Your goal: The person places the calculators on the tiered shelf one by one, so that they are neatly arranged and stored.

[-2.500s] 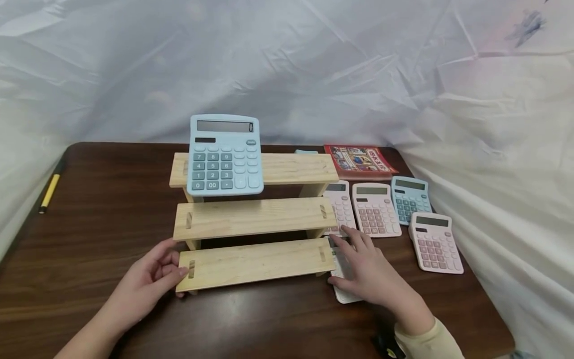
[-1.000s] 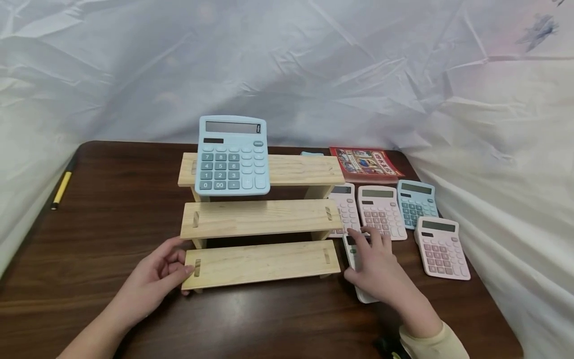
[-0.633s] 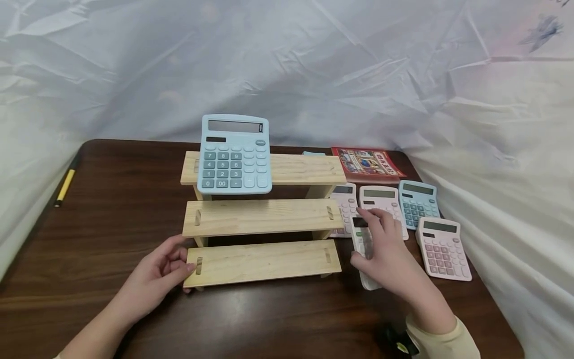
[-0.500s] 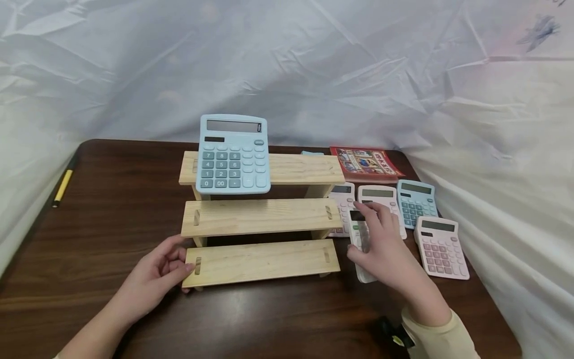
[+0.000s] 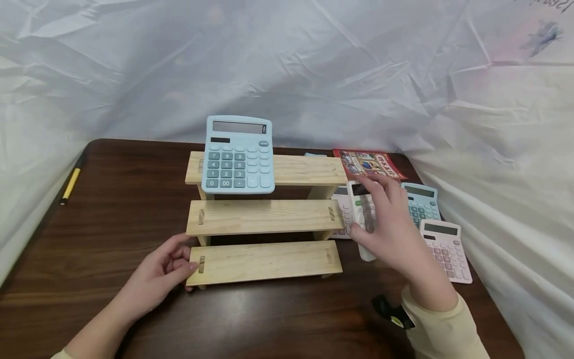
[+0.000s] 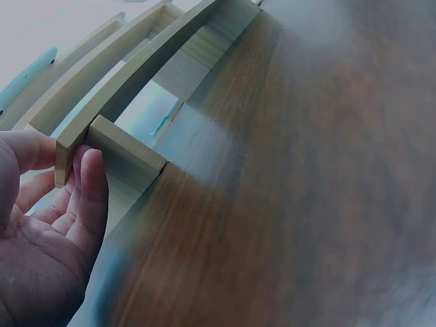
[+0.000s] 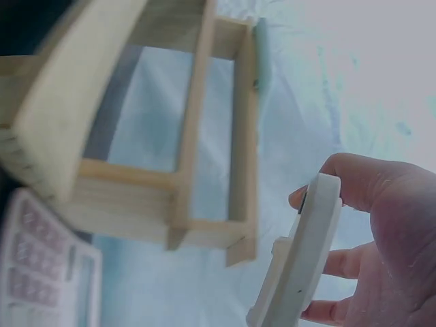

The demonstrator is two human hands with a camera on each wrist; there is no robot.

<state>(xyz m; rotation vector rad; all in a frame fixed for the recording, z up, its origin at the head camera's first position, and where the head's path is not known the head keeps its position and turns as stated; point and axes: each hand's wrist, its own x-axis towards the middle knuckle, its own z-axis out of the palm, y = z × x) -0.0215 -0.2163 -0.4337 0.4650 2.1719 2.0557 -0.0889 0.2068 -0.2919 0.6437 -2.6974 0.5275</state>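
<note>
The right grip point(image 5: 394, 227) holds a white calculator point(image 5: 364, 212) between thumb and fingers, spread about as far as that body requires; the right wrist view shows it tilted and edge-on. It appears lifted clear of the desk point(image 5: 260, 324), though from the head view its height is hard to judge. Just left of this grip a near pink calculator point(image 5: 344, 207) lies partly covered by the white one, beside a three-step wooden rack point(image 5: 264, 217). The left grip point(image 5: 157, 274) pinches the left end of the rack's lowest board, thumb above and fingers beneath. Beyond it, on the top board, rests a big blue calculator point(image 5: 238, 154) reaching past the front edge. Right of the right grip lie a smaller-looking blue calculator point(image 5: 421, 202) and an outer pink calculator point(image 5: 448, 252); just beyond it is a red booklet point(image 5: 369, 162). A yellow pen point(image 5: 70, 185) lies well left of the left grip.
</note>
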